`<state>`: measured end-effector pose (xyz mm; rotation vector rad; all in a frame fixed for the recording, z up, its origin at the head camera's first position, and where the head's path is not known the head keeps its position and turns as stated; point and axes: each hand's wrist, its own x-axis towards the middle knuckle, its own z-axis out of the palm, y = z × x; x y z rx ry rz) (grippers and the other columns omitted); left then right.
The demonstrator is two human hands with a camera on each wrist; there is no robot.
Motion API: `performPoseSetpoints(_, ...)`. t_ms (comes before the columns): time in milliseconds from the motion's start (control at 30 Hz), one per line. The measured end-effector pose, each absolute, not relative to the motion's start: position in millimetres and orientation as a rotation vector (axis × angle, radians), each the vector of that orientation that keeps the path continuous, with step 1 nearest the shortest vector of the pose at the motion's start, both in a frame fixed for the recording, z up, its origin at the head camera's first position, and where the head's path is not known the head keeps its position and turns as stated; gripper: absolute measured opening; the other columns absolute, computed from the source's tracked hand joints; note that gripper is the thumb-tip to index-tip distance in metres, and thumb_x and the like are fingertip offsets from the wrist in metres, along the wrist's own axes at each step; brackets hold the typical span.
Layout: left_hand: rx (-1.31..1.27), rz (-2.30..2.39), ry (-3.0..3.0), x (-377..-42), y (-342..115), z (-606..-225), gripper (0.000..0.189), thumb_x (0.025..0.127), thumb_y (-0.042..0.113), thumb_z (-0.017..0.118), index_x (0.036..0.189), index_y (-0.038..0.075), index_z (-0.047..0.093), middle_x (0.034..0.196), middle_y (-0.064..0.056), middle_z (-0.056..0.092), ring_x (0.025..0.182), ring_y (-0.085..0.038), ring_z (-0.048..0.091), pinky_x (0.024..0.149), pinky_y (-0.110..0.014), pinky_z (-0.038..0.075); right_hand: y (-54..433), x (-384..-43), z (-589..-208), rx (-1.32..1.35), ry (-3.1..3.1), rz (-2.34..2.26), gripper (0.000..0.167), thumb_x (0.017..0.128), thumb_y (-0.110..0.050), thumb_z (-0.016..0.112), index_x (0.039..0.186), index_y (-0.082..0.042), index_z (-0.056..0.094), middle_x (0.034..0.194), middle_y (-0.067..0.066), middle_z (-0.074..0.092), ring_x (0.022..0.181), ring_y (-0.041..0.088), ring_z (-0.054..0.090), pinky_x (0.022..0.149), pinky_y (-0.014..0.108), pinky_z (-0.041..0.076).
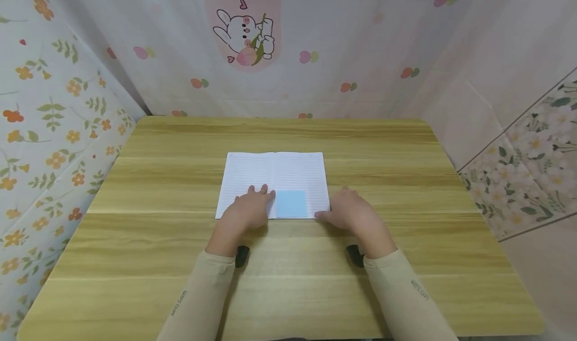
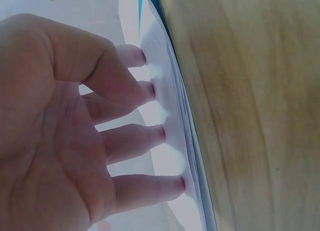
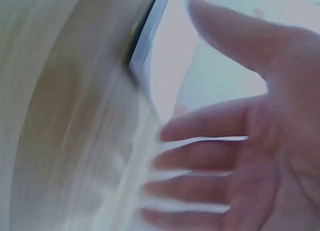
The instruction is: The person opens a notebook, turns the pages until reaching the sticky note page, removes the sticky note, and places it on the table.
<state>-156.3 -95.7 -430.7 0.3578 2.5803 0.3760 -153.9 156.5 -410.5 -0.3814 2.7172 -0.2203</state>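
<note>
An open lined notebook (image 1: 299, 171) lies flat on the wooden table. A light blue square sticky note (image 1: 291, 204) sits low on its right-hand page, close to the centre fold. My left hand (image 1: 248, 208) rests its spread fingertips on the lower part of the left page, and the thumb and fingers (image 2: 150, 188) show apart in the left wrist view. At the lower right corner is my right hand (image 1: 353, 211), its thumb over the page corner and its other fingers beyond the right edge, extended towards the tabletop in the right wrist view.
The wooden table (image 1: 405, 291) reaches back to a white curtain (image 1: 324, 25) with a rabbit print. Flowered cloth (image 1: 58, 120) hangs on the left, and a pale flowered panel (image 1: 536, 165) stands on the right. Dark straps (image 1: 242, 257) show under both wrists.
</note>
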Motion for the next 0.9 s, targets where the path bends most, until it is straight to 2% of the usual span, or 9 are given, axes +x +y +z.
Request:
performPoseSetpoints(33,0.354,0.378,2.583,-156.1,-95.8,-430.5,0.065,0.104,0.007,0.046,0.167,0.012,0.035,0.177,-0.017,0.024,0.164,-0.049,0.018,0.125,-0.074,0.026,151.3,-152.1,-409.0,-0.427,2.749,-0.194,0.055,0.1,-0.047,0.072,0.116,0.006,0.072,0.119,0.025,0.073,0.12,0.043,0.065,0.104,0.056,0.055)
performPoseSetpoints(100,0.347,0.379,2.591,-156.0,-95.8,-430.8,0.064,0.103,0.007,0.047,0.167,0.013,0.037,0.177,-0.017,0.025,0.164,-0.048,0.02,0.125,-0.073,0.028,138.6,-148.8,-407.8,-0.555,2.803,-0.156,0.065,0.1,-0.046,0.073,0.133,0.01,0.066,0.145,0.032,0.062,0.143,0.051,0.053,0.117,0.064,0.046)
performPoseSetpoints(233,0.342,0.382,2.601,-155.9,-95.0,-430.0,0.064,0.103,0.005,0.05,0.165,0.013,0.041,0.176,-0.016,0.028,0.163,-0.048,0.023,0.125,-0.071,0.03,114.8,-146.7,-412.1,-0.789,2.787,-0.135,0.075,0.098,-0.046,0.076,0.146,0.009,0.058,0.161,0.034,0.046,0.151,0.05,0.046,0.121,0.062,0.042)
performPoseSetpoints(367,0.356,0.376,2.609,-156.1,-93.6,-428.7,0.061,0.104,0.006,0.05,0.164,0.013,0.043,0.175,-0.017,0.031,0.162,-0.049,0.026,0.125,-0.068,0.033,100.0,-149.1,-419.5,-0.829,2.762,-0.133,0.079,0.096,-0.046,0.079,0.149,0.007,0.056,0.162,0.033,0.044,0.151,0.05,0.046,0.119,0.06,0.046)
performPoseSetpoints(467,0.367,0.358,2.619,-156.2,-92.8,-427.3,0.059,0.105,0.007,0.05,0.163,0.013,0.045,0.174,-0.018,0.033,0.161,-0.049,0.028,0.124,-0.066,0.036,93.4,-152.9,-423.4,-0.838,2.763,-0.139,0.076,0.094,-0.043,0.082,0.144,0.009,0.059,0.156,0.035,0.051,0.142,0.052,0.055,0.113,0.057,0.053)
performPoseSetpoints(600,0.377,0.341,2.634,-156.4,-92.7,-424.2,0.058,0.104,0.007,0.051,0.162,0.013,0.047,0.173,-0.019,0.035,0.158,-0.049,0.033,0.12,-0.064,0.042,89.3,-158.1,-424.8,-0.854,2.767,-0.132,0.057,0.09,-0.04,0.087,0.119,0.007,0.073,0.127,0.027,0.07,0.108,0.038,0.073,0.094,0.045,0.062)
performPoseSetpoints(700,0.372,0.344,2.636,-157.1,-93.2,-422.7,0.058,0.104,0.006,0.051,0.161,0.013,0.048,0.172,-0.019,0.036,0.158,-0.049,0.035,0.119,-0.063,0.044,88.4,-161.2,-423.8,-0.855,2.771,-0.141,0.043,0.086,-0.036,0.091,0.1,0.002,0.078,0.105,0.016,0.073,0.084,0.025,0.068,0.08,0.038,0.061)
performPoseSetpoints(767,0.37,0.347,2.633,-157.7,-93.9,-422.7,0.058,0.103,0.006,0.051,0.161,0.012,0.048,0.172,-0.019,0.036,0.157,-0.049,0.035,0.119,-0.063,0.044,88.0,-163.0,-422.2,-0.862,2.77,-0.154,0.04,0.084,-0.034,0.093,0.097,0.001,0.079,0.098,0.013,0.073,0.078,0.021,0.065,0.078,0.037,0.06)
performPoseSetpoints(900,0.37,0.352,2.623,-158.6,-95.1,-423.1,0.058,0.103,0.005,0.049,0.161,0.011,0.048,0.172,-0.019,0.036,0.157,-0.049,0.035,0.119,-0.062,0.044,86.4,-166.1,-420.5,-0.866,2.747,-0.183,0.04,0.082,-0.033,0.094,0.095,0.002,0.08,0.095,0.013,0.073,0.076,0.019,0.062,0.078,0.036,0.06)
